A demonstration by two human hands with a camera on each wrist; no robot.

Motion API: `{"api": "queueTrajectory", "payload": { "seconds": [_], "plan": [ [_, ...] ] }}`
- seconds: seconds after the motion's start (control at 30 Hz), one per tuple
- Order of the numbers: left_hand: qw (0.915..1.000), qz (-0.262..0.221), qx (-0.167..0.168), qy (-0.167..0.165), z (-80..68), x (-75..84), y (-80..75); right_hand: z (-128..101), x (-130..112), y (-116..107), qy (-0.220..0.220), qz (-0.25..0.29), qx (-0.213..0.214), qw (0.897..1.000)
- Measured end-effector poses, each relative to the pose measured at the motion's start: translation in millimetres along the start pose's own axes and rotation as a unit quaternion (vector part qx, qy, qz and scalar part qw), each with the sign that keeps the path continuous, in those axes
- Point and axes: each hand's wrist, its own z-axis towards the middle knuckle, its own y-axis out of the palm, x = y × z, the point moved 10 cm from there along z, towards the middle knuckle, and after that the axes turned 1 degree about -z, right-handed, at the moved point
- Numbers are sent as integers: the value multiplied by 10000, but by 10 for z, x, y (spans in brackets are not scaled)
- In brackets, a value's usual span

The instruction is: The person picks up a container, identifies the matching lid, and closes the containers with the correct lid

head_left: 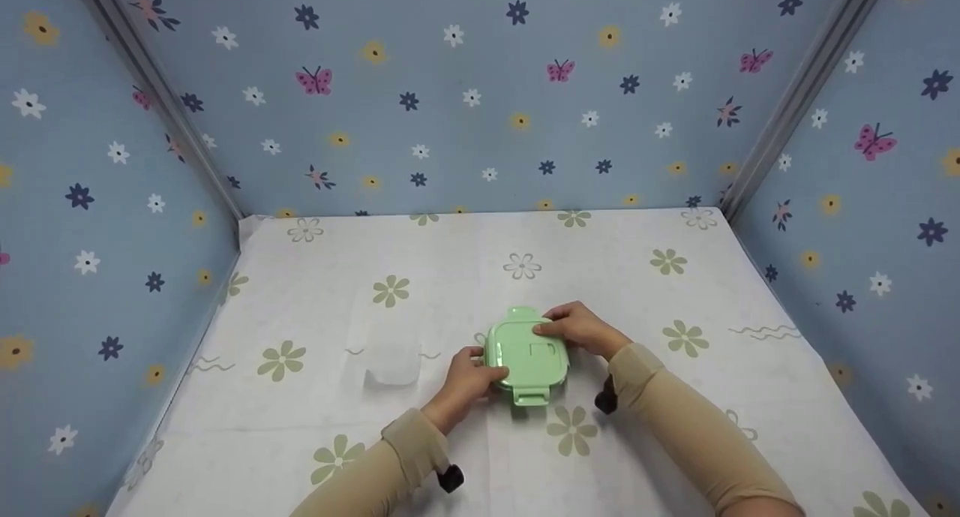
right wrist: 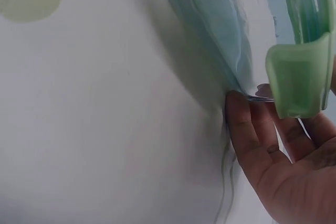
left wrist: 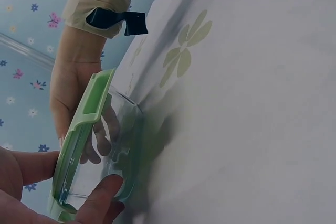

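A clear glass food container with a light green lid is held between both hands, close over the cloth. The lid's flaps jut out at the near and far sides in the head view. My left hand grips the left side, thumb on top of the lid and fingers against the glass wall. At the far right corner, my right hand holds it with the thumb on the lid. Its other fingers reach along the glass, near the bottom edge. Another green flap shows in the right wrist view.
Left of the hands stands a small translucent white item, open-looking at its near edge. A white flowered cloth covers the table. Blue patterned panels rise at the back and both sides.
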Motion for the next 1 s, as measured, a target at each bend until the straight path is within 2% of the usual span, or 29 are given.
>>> {"api": "queueTrajectory", "payload": {
  "seconds": [0.2, 0.47, 0.8, 1.0],
  "plan": [
    [9999, -33, -29, 94, 23, 38, -18, -37, -11, -17, 14, 256, 146, 9996],
    [9999, -50, -52, 131, 145, 148, -43, -101, -10, -94, 241, 497, 418, 9976],
    [9991, -191, 94, 372, 291, 301, -8, -216, 56, -196, 571, 1001, 985, 9884],
    [9989, -180, 61, 418, 370, 374, -5, -276, 108, -252, 742, 1102, 1230, 9835]
  ]
}}
